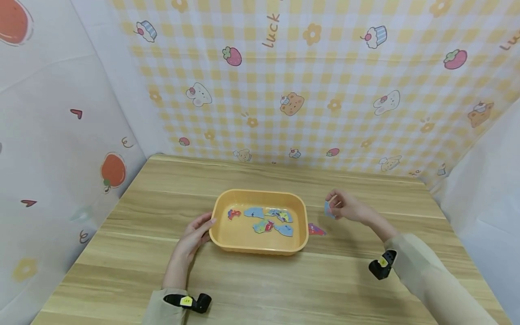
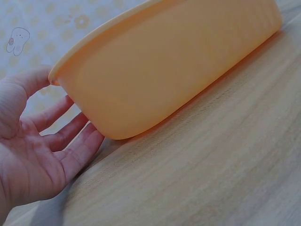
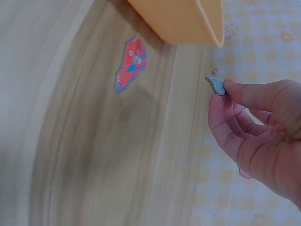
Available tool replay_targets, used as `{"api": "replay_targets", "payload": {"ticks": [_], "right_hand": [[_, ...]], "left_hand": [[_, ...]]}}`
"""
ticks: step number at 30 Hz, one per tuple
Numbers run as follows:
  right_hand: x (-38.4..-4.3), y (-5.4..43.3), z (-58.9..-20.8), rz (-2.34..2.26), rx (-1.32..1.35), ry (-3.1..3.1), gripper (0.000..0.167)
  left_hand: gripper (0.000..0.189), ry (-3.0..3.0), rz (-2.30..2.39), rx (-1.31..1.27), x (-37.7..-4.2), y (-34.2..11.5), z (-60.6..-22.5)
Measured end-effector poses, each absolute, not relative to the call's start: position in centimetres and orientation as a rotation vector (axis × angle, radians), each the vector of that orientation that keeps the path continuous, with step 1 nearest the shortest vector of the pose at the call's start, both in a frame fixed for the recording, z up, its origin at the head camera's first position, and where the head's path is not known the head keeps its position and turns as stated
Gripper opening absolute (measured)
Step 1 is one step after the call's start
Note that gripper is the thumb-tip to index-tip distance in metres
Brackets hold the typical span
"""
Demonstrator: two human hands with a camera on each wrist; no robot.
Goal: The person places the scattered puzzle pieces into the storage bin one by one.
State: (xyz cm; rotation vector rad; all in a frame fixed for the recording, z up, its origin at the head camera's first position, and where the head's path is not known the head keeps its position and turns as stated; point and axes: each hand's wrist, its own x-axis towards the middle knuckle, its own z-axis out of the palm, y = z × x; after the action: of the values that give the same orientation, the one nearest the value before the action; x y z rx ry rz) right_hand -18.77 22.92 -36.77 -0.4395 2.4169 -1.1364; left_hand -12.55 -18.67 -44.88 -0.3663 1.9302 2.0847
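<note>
A yellow plastic tray (image 1: 260, 249) sits on the table, with several flat, irregular puzzle pieces (image 1: 254, 212) inside, mostly blue, green and red. At its left end my left hand (image 1: 194, 237) holds it: in the left wrist view the thumb lies at the rim and the fingers (image 2: 75, 141) bear on the outer wall. To the right of the tray, my right hand (image 1: 345, 207) pinches a light blue puzzle piece (image 1: 328, 210) between thumb and fingertips, above the table. A red and purple puzzle piece (image 1: 316, 229) lies on the wood just beside the tray's right end.
The wood-grain table (image 1: 260, 289) runs back to a yellow checked cloth (image 1: 260, 135) with cartoon prints. White cloth walls (image 1: 61, 158) close off the left and right sides. Each sleeve carries a small black wrist camera (image 1: 383, 265).
</note>
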Motion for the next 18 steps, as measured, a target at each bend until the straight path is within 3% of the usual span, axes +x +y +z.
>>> {"api": "replay_targets", "payload": {"ticks": [18], "right_hand": [[-20.1,18.7,-35.2,-1.059,-0.552,2.428,0.025]], "left_hand": [[0.055,1.926,2.081,-0.399,-12.6,-18.6,-44.9]]}}
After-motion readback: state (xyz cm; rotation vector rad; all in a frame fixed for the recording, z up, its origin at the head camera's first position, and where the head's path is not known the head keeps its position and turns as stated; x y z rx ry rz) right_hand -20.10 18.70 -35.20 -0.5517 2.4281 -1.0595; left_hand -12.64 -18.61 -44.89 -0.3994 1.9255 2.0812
